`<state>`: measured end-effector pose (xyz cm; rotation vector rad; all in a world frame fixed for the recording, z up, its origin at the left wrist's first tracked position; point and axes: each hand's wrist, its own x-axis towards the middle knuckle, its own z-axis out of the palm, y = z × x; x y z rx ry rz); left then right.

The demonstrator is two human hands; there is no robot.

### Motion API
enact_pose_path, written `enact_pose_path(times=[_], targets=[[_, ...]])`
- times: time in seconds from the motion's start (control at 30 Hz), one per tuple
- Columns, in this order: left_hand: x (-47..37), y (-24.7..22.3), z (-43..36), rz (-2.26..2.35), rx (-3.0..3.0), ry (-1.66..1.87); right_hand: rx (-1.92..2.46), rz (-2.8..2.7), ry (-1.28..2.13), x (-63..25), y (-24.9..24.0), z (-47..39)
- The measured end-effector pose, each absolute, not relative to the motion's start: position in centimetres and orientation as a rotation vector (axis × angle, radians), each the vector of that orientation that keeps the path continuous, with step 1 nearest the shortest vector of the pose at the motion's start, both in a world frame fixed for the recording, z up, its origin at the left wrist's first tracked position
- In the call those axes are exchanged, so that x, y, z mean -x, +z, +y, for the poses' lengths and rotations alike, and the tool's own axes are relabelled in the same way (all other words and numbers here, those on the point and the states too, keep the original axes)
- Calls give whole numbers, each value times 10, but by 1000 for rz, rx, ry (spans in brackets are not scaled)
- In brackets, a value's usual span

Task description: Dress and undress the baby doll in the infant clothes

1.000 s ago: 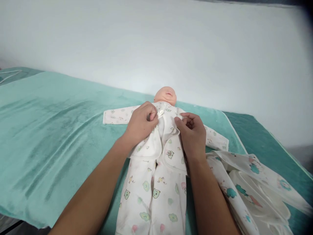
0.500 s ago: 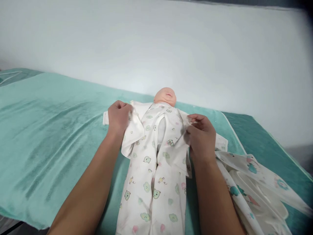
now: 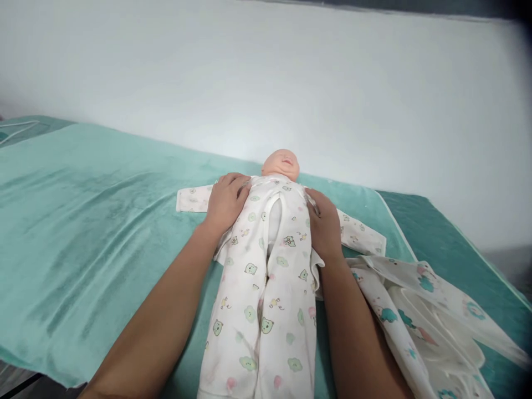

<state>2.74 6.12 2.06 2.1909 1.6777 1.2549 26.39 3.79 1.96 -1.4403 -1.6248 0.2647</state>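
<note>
A baby doll (image 3: 281, 164) lies on its back, its head bare near the wall. Printed white baby pants (image 3: 266, 277) with an open crotch lie along its front, from below the chin toward me. Beneath them is a matching baby shirt, its sleeves (image 3: 193, 199) spread out to both sides. My left hand (image 3: 228, 200) rests with fingers extended on the clothing at the doll's left-hand side in view. On the opposite side, my right hand (image 3: 326, 221) lies against the pants and shirt, fingers stretched and partly hidden.
A light green cloth (image 3: 103, 221) covers the table, with a darker green surface (image 3: 440, 233) at the right. Another printed white baby garment (image 3: 432, 310) lies crumpled beside my right forearm. A white wall (image 3: 266, 83) rises behind the doll.
Both hands have let go of the shirt's lifted edges and moved inward to the doll's sides. The shirt's side flaps now lie lower, and its printed sleeves show more.
</note>
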Motion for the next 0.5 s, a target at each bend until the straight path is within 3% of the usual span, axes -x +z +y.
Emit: enact_pose_path(times=[0.3,0.5], targets=[[-22,14,75,1865,-2240,960,1717,-1689,139,-267,26,61],[-10,13,78,2224,-1968,936,2247,-1499,162,-289,33,83]])
